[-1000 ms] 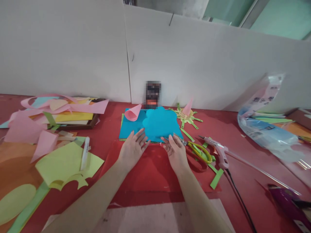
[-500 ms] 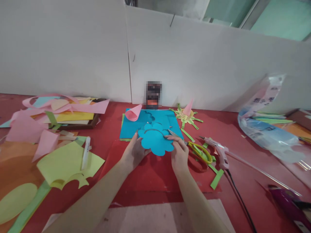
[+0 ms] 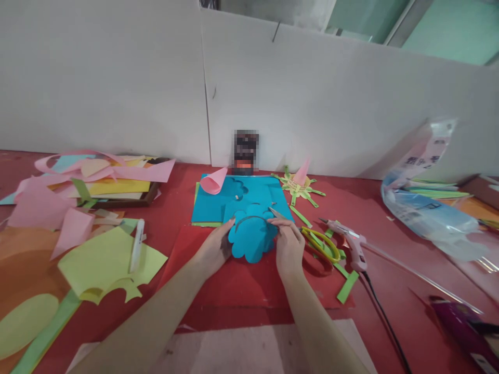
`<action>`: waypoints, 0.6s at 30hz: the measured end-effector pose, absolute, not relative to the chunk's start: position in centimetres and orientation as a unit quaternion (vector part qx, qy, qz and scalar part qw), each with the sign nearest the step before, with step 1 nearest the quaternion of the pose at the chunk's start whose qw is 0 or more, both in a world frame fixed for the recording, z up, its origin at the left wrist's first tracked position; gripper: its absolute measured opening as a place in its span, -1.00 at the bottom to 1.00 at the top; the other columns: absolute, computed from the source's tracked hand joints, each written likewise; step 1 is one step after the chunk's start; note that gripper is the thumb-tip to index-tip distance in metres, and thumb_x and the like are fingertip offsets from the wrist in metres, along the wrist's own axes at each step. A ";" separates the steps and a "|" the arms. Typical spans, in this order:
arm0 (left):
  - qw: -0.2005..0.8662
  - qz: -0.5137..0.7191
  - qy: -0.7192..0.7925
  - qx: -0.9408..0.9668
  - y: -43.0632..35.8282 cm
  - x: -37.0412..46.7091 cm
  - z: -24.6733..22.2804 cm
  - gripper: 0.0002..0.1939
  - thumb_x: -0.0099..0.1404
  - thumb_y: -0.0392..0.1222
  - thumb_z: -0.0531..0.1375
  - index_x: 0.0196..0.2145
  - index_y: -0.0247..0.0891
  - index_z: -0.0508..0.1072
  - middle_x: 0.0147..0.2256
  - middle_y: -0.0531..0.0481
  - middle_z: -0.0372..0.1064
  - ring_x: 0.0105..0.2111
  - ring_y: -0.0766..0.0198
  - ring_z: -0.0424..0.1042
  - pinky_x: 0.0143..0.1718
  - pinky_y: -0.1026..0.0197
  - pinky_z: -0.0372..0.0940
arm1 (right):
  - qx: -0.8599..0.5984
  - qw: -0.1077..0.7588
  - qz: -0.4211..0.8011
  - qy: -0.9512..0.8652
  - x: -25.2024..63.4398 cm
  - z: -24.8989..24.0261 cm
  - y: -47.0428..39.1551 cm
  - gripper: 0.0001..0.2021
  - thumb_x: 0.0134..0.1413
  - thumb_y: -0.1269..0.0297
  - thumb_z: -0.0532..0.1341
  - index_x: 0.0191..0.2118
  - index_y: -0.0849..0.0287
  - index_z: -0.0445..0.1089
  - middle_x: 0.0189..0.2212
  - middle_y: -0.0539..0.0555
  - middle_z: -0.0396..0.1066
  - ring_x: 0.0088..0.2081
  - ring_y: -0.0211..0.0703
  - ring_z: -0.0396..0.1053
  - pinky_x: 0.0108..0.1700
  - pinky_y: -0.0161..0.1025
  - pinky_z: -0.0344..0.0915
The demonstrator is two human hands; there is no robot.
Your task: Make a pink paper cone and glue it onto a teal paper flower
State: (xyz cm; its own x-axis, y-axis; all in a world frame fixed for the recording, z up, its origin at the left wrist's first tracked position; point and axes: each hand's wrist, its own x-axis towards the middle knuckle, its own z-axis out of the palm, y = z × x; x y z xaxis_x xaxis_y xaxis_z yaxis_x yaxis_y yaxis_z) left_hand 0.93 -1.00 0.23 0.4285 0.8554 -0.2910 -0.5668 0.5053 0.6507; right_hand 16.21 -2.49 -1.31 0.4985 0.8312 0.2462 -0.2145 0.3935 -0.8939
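A blue scalloped paper cut-out is between my two hands, and a dark curved line or slit runs across its upper part. My left hand grips its left edge, with some fingers hidden behind the paper. At the right edge, my right hand pinches the paper between thumb and fingers. Scissors with yellow handles lie beside my right hand. Their blades pass behind that hand, and the pointed tip shows above its fingers. Beyond the cut-out lie blue paper sheets.
A pink paper cone rests on the blue sheets. Behind right stands a yellow-green paper flower with a pink cone. A pink glue gun and green scraps lie right. Yellow-green paper and a white pen lie left.
The cut-out has come a little closer to me and looks turned or more curved. My left hand has shifted slightly right along its edge. My right hand has barely moved.
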 end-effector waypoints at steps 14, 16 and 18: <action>0.809 0.457 0.218 0.300 -1.0 1.2 0.6 -0.53 0.24 0.08 0.01 0.03 -0.18 0.29 -0.08 -0.05 0.38 -0.14 0.17 0.36 -0.08 0.10 0.27 | -0.440 0.752 0.335 -0.359 16.1 -1.6 -2.4 -0.91 -0.11 0.33 0.20 -0.54 0.12 0.42 -0.39 0.02 0.45 -0.16 -0.06 0.34 -0.09 -0.13 0.21; 0.798 0.461 0.249 0.296 -1.0 1.2 0.3 -0.57 0.22 0.00 0.08 0.00 -0.24 0.33 -0.10 -0.09 0.40 -0.13 0.15 0.38 -0.08 0.09 0.28 | -0.443 0.745 0.336 -0.367 16.0 -1.5 -2.5 -0.91 -0.10 0.32 0.19 -0.52 0.13 0.42 -0.37 0.03 0.46 -0.14 -0.05 0.34 -0.07 -0.11 0.20; 0.784 0.466 0.293 0.285 -1.1 1.3 -0.2 -0.64 0.18 -0.14 0.15 -0.07 -0.30 0.38 -0.14 -0.12 0.42 -0.16 0.14 0.40 -0.08 0.09 0.29 | -0.451 0.734 0.342 -0.376 15.9 -1.3 -2.6 -0.91 -0.08 0.31 0.18 -0.44 0.13 0.44 -0.32 0.05 0.46 -0.11 -0.05 0.32 -0.04 -0.08 0.18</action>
